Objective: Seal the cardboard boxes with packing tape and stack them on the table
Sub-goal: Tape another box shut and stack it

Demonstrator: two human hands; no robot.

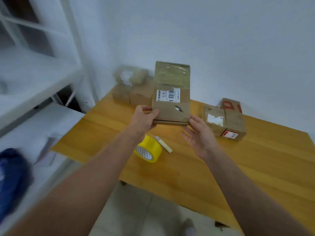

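packing room: cardboard box point(171, 92), tape roll point(148, 149)

Light: even, cool and diffuse indoor light, source not in view. The white wall point(221, 40) reads blue-grey. Shadows are soft only: a faint one under the tape roll point(148, 149), none hard-edged. Pale sheen on the wooden surface point(255, 159) just below the lifted box point(171, 106); streaky glare on the clear tape across that box's upper half.

Sharpness: box label, left hand point(144, 119) and right hand point(200, 135) fairly crisp (label text still unreadable). Rear boxes point(133, 86) smeared and soft. Heavy blur at left over the white shelving point(34, 65) and a blue bundle point(12, 176).

Wide-angle stretch at the edges: shelf lines bow, forearms balloon toward the bottom corners.
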